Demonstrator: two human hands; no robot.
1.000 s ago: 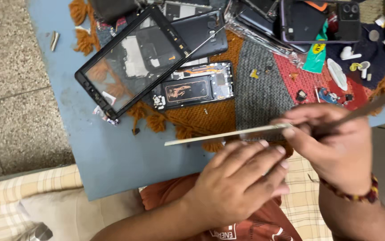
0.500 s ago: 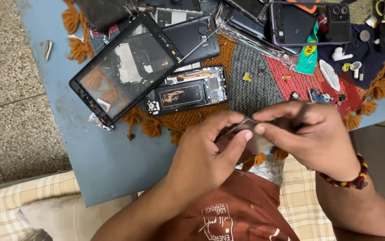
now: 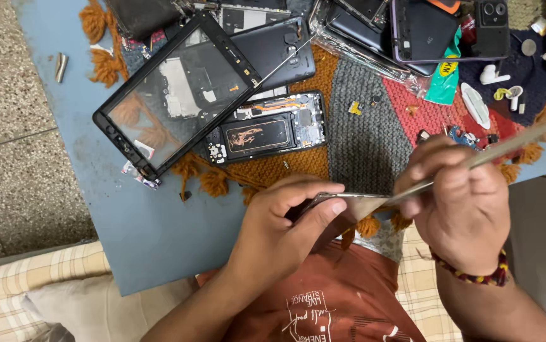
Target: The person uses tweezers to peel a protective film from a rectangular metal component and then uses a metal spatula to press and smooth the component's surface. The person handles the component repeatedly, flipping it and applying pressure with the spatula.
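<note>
My left hand (image 3: 279, 231) grips a thin flat phone panel (image 3: 355, 204) at its edge, held above my lap near the blue table's front edge. My right hand (image 3: 460, 199) holds a long thin metal tool (image 3: 507, 144) whose tip touches the panel's edge. On the table behind, an opened phone (image 3: 266, 133) lies face down with its insides showing, beside a black screen frame (image 3: 171, 95) with clear glass.
A knitted multicoloured mat (image 3: 368, 126) covers the blue table (image 3: 146, 221). Several phones and back covers (image 3: 438, 28) pile at the far right with white earbuds (image 3: 495, 76) and small parts. A metal piece (image 3: 61, 66) lies far left. Stone floor lies left.
The panel has been turned from a long edge-on strip to a shorter tilted hold. My hands closed together over it, then parted slightly, and the tool now meets its edge.
</note>
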